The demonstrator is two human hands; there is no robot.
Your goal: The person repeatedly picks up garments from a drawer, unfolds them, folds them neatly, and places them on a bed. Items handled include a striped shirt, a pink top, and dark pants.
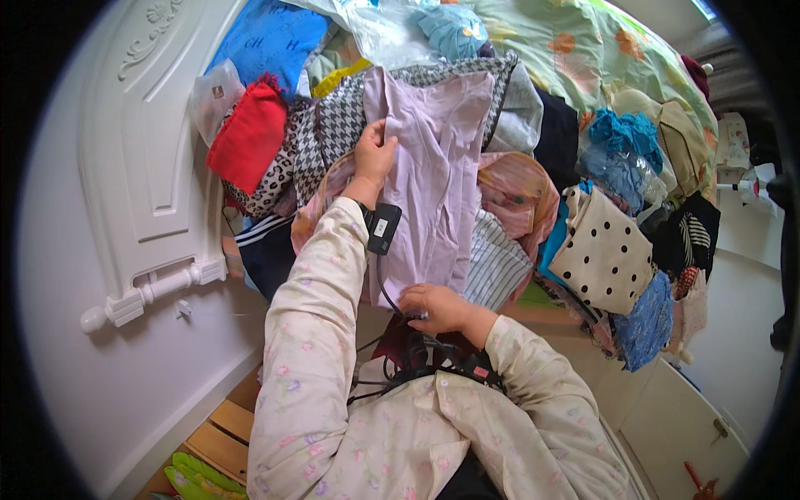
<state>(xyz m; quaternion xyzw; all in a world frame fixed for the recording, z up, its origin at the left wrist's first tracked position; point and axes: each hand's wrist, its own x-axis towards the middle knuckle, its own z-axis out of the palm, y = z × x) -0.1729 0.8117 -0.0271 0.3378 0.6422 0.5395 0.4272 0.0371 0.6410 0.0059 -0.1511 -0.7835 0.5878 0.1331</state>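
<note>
A pale lilac garment [431, 181], folded lengthwise into a long strip with some creases, lies spread before me over other clothes. At its left edge, near the upper end, my left hand [376, 153] has the cloth between thumb and fingers. My right hand [435, 307] is at the lower end, fingers bent over the hem; whether it pinches the cloth I cannot tell. Beneath the garment are a black-and-white houndstooth cloth [331, 122] and a pink-orange cloth [519, 190]. A striped white cloth [497, 259] shows at its lower right.
Piled clothes cover the bed, including a red cloth pouch [247, 137] at left and a polka-dot cloth [603, 250] at right. A carved white headboard [156, 137] stands at left. A black device [384, 229] on my left wrist trails a cable across the garment.
</note>
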